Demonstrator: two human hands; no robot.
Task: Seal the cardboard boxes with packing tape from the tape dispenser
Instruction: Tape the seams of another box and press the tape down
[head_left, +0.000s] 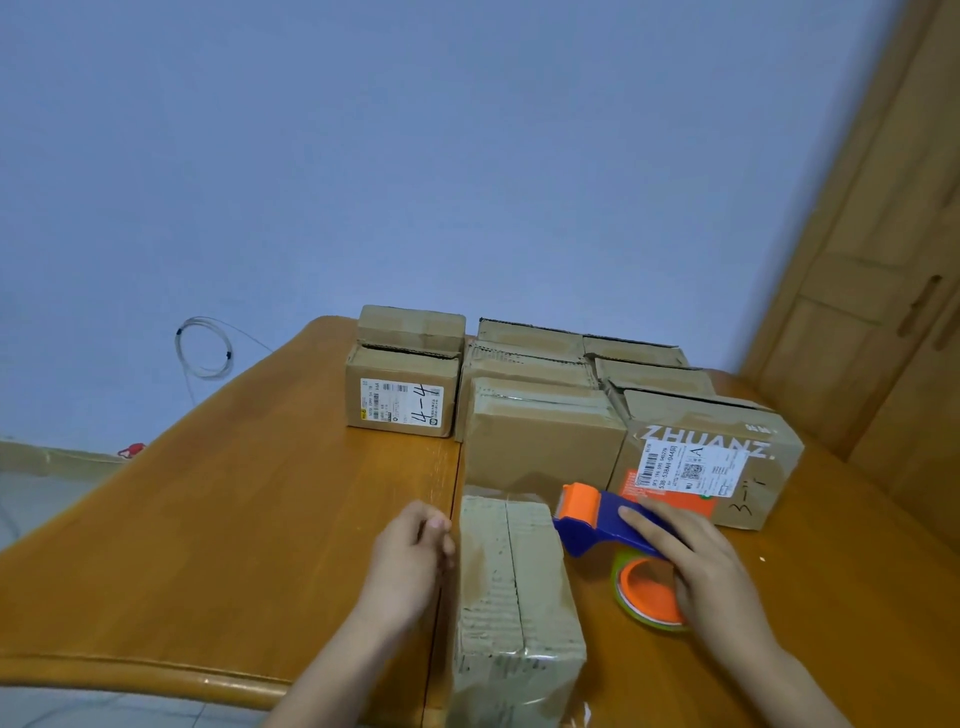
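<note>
A small cardboard box (514, 592) lies on the wooden tabletop (234, 519) at the near centre, its top flaps closed along a lengthwise seam and its near end covered with clear tape. The left hand (410, 556) rests against the box's left side, fingers loosely curled at the top edge; whether it grips the box cannot be told. Just right of the box, the blue and orange tape dispenser (602, 525) lies on the tabletop, its orange-cored tape roll (644, 592) toward the near side. The right hand (696, 566) lies over the dispenser's handle and roll, fingers extended along the blue body. Beyond these, a group of stacked cardboard boxes (540, 384) occupies the far part of the tabletop: one on the left bears a label (400, 402) marked "4-4", and the large box (711, 457) at right is printed "ZHUANZ" and carries a shipping label. A coiled white cable (204, 347) hangs on the blue wall at far left. A wooden cabinet (883, 291) stands at right.
</note>
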